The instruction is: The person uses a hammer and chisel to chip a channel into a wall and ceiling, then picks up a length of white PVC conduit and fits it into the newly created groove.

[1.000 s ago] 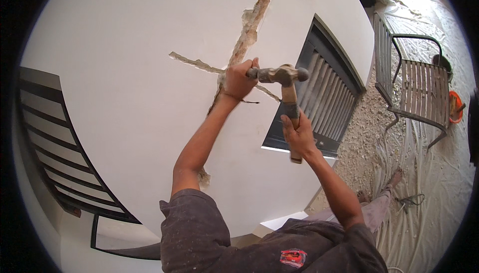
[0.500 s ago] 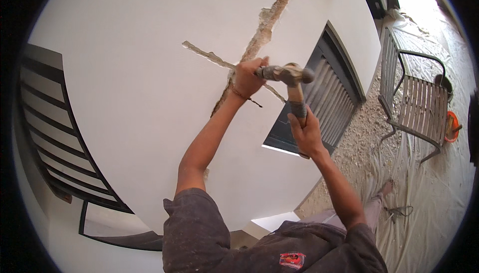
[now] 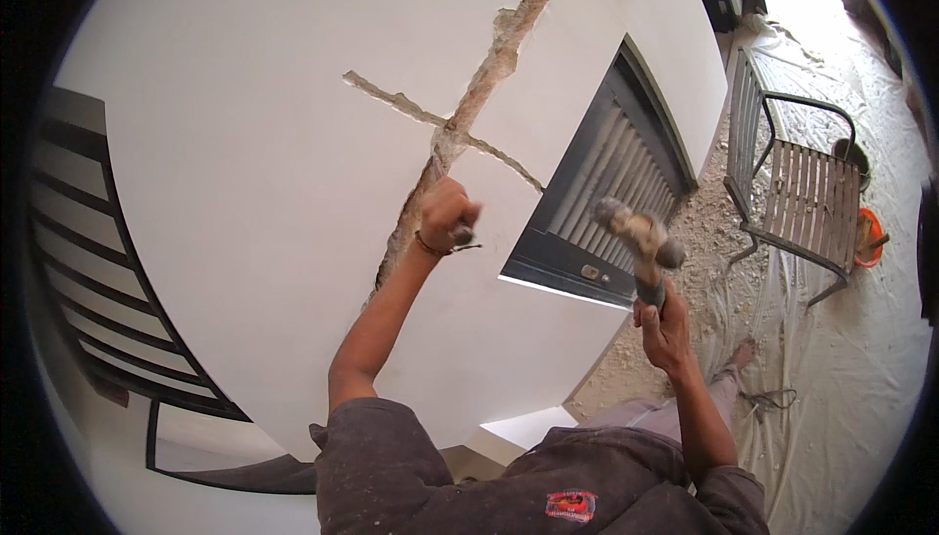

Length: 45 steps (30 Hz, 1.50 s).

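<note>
Left hand (image 3: 449, 212): fist closed round chisel (image 3: 438, 167), mid-frame, tip over wall groove (image 3: 488, 75), contact unclear
Right hand (image 3: 667, 334): fingers wrapped round hammer (image 3: 642, 234), right of centre
Hammer: head blurred, apart from chisel
Slatted bench (image 3: 815, 191): upper right, on plastic sheeting (image 3: 851, 388)

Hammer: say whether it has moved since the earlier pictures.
Yes: against the slatted panel, the hammer has moved right and down in the picture, away from the left hand.
</note>
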{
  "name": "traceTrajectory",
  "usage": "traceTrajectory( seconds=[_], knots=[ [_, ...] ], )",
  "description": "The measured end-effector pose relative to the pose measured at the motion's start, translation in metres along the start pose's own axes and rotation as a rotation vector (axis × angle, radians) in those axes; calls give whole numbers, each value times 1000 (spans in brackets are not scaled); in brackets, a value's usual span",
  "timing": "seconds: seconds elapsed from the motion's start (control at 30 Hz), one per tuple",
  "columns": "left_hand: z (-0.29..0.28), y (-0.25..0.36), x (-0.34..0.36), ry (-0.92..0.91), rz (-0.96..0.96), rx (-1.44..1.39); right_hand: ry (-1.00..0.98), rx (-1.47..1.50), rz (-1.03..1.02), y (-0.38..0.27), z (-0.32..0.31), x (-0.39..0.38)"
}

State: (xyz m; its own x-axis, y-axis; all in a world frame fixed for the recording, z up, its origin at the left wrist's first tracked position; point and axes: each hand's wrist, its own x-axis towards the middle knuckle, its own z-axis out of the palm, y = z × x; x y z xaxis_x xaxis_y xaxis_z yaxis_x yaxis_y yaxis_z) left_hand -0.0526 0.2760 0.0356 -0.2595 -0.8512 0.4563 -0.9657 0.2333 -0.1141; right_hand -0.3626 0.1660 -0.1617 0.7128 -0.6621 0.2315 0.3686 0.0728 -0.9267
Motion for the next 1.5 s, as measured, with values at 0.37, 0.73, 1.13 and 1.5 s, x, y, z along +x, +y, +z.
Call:
traceTrajectory(
  seconds=[0.37, 0.73, 1.13, 1.5],
  knots=[
    [-18, 38, -27, 169, -819, -156, -248, -149, -41, -29, 53, -31],
    [-6, 37, -48, 824, -1061, -1768, -390, -347, -94, -51, 67, -36],
    [1, 19, -49, 736, -1116, -2024, -398, -145, -91, -34, 71, -33],
    [0, 6, -26, 639, -1100, -2055, -504, -18, -751, -53, 112, 3]
  ],
)
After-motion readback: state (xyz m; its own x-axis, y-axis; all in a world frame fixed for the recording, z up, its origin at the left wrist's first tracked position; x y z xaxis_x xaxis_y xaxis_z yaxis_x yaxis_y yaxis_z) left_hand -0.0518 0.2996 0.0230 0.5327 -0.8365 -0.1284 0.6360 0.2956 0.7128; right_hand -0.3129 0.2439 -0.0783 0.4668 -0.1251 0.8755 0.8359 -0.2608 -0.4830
